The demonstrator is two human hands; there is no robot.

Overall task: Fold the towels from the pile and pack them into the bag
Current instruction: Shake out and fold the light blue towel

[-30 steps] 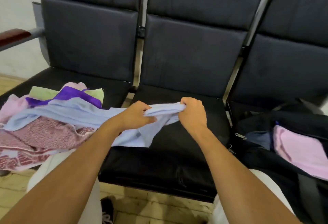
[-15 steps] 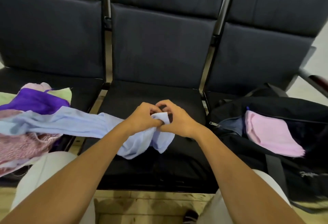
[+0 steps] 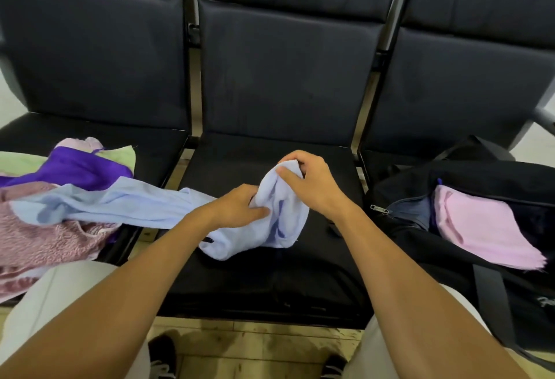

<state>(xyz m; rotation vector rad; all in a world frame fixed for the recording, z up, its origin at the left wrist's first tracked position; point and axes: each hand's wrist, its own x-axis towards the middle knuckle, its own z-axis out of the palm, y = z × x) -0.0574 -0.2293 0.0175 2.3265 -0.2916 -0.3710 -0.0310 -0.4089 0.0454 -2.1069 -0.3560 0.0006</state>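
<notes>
One towel in hand, unfolded yet.
Pinched at a bunched edge by right hand [image 3: 312, 182] and left hand [image 3: 240, 206]: light blue towel [image 3: 270, 222], trailing leftward onto pile [image 3: 54, 216]. Packed already, right of the fingers: pink towel [image 3: 480, 228] inside open bag [image 3: 450, 258]. Left to fold, judging by the heap: several more.

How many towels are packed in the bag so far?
1 visible: a pink towel lying folded in the open black bag on the right seat. Others may be hidden beneath it.
</notes>
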